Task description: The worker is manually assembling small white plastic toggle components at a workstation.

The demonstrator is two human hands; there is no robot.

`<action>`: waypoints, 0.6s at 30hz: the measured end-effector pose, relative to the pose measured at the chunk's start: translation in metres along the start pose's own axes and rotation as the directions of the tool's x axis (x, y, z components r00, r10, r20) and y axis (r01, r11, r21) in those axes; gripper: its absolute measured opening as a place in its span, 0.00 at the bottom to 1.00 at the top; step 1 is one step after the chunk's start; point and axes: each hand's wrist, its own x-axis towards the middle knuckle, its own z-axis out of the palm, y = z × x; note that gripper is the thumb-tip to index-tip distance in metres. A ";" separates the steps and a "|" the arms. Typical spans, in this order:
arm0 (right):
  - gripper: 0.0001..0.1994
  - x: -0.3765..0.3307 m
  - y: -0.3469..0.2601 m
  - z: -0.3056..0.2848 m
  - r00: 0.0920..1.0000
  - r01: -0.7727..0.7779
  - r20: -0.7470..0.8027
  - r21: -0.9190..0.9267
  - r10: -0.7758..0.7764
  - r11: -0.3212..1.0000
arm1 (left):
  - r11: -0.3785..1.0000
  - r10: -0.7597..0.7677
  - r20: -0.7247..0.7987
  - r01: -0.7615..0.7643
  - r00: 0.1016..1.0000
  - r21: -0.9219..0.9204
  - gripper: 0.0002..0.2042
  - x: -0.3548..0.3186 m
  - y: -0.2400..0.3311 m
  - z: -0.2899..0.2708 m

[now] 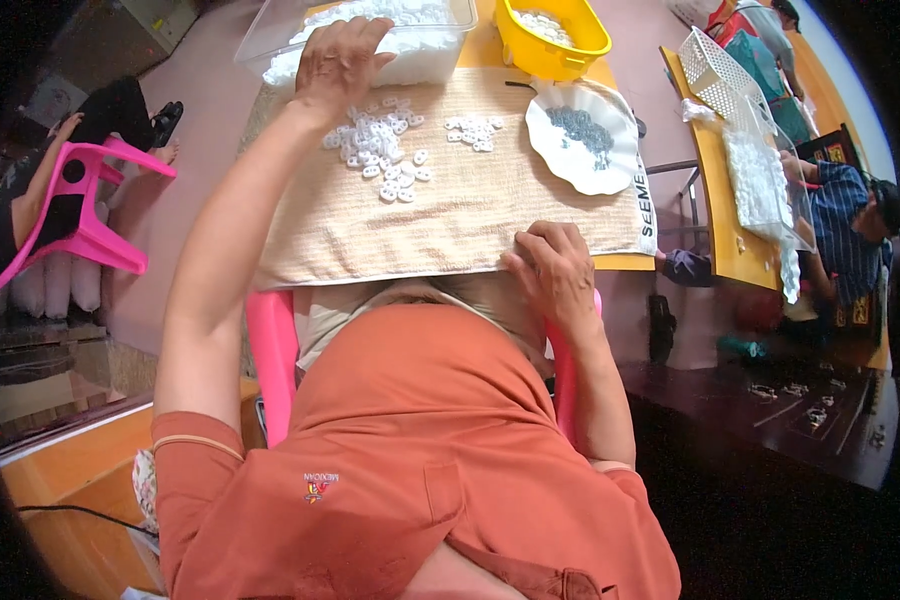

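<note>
Left hand (338, 62) reaching into clear tub (440, 25), fingers spread over white parts (382, 150). Right hand (555, 270) curled, empty, pinning towel (470, 215). Best scooped gently, without scattering.

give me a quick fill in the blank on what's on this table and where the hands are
1. The left hand reaches over the small white pieces toward the clear ____ bin behind them.
2. The right hand rests at the near edge of the beige ____.
3. The white plate holds small ____ bits.
4. Behind the plate stands a ____ basket.

Missing words: plastic; towel; grey; yellow
</note>
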 end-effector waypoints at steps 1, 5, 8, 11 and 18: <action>0.11 0.000 0.001 0.000 1.000 0.002 -0.005 -0.001 -0.002 1.000 | 1.000 -0.022 0.016 0.022 1.000 -0.003 0.22 0.001 0.002 0.000; 0.11 0.000 0.001 -0.001 1.000 0.009 -0.008 0.019 -0.009 1.000 | 0.993 0.107 -0.120 -0.101 0.987 0.061 0.23 -0.005 -0.006 0.006; 0.11 0.003 -0.001 -0.002 1.000 -0.003 -0.003 0.018 0.003 1.000 | 0.993 0.110 -0.176 -0.101 0.978 0.062 0.27 -0.012 -0.007 0.007; 0.10 0.003 0.000 -0.001 1.000 -0.014 -0.003 0.018 0.014 1.000 | 0.996 0.076 -0.101 -0.070 0.992 0.058 0.25 -0.009 -0.007 0.002; 0.09 0.043 -0.003 -0.011 0.998 0.068 -0.003 0.096 -0.068 0.993 | 1.000 0.011 -0.062 -0.012 0.998 -0.024 0.11 0.006 -0.014 0.003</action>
